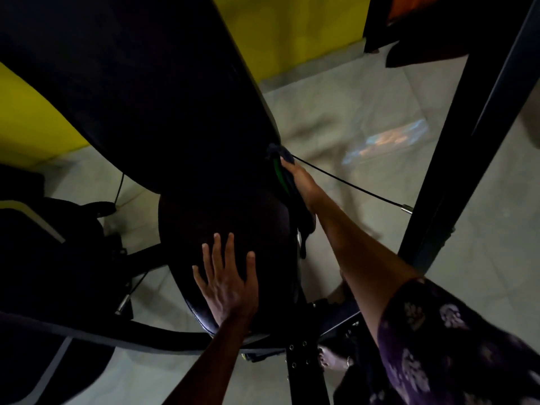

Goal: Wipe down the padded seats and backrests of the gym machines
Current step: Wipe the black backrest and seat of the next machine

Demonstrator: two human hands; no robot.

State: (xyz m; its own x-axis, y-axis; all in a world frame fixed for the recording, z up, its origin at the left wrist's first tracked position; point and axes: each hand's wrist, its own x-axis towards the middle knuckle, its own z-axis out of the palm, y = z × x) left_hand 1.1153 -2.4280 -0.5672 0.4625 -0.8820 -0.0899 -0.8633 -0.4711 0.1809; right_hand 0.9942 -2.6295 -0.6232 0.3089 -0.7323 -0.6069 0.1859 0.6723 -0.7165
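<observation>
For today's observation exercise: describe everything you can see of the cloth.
The cloth is dark, bluish-grey and soft-looking, bunched rather than spread. The right hand grips it and presses it against the right edge of the black backrest, near where the backrest meets the seat. A bright green strip shows beside it; whether that belongs to the cloth cannot be told. Part hangs down below the hand. Dim light hides its texture.

The left hand (pixel 226 283) lies flat, palm down, fingers (pixel 230 252) straight and spread, forearm bare. The right arm reaches forward, nearly straight, in a short patterned sleeve (pixel 438 340); the right hand (pixel 302 182) grips a dark cloth (pixel 280 154).
</observation>
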